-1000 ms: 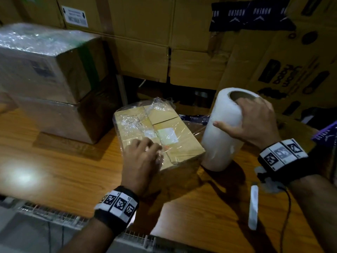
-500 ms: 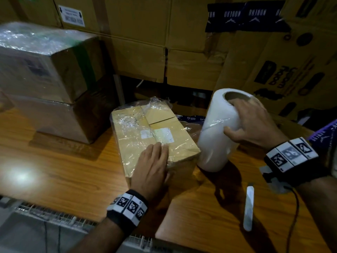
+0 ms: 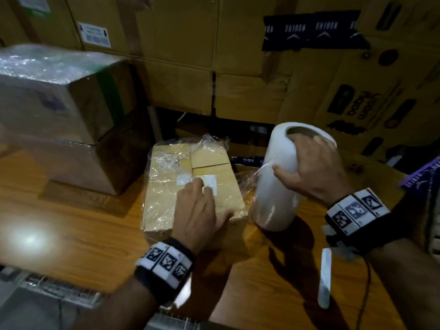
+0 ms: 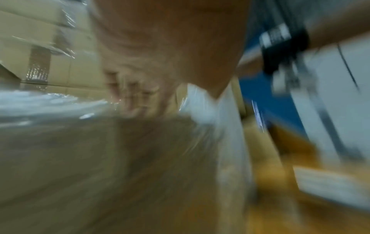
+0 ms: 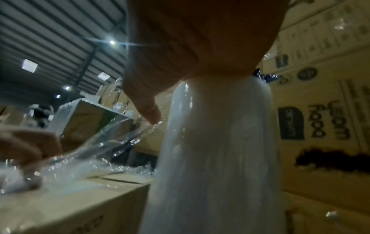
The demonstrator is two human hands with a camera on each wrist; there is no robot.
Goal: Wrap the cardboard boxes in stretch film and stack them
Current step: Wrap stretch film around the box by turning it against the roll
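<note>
A small cardboard box [image 3: 171, 186] lies on the wooden table [image 3: 71, 222], partly covered in clear stretch film. My left hand [image 3: 200, 210] lies flat on its top with straight fingers, pressing the film down; the left wrist view is blurred. A white roll of stretch film [image 3: 276, 186] stands upright just right of the box. My right hand [image 3: 309, 167] grips the roll's upper end, fingers over the rim and thumb [image 5: 148, 109] on its side. A sheet of film [image 5: 112, 142] runs from the roll to the box.
Two film-wrapped boxes [image 3: 59, 110] stand stacked at the back left. A wall of large cartons [image 3: 214, 67] closes the far side. A white stick-like object [image 3: 325, 277] lies on the table near my right wrist. A metal grille [image 3: 59, 289] borders the table's near edge.
My left hand has gone from curled fingers at the box's near edge to lying flat, and has slid further onto the top. The right hand shifted its hold on the roll slightly.
</note>
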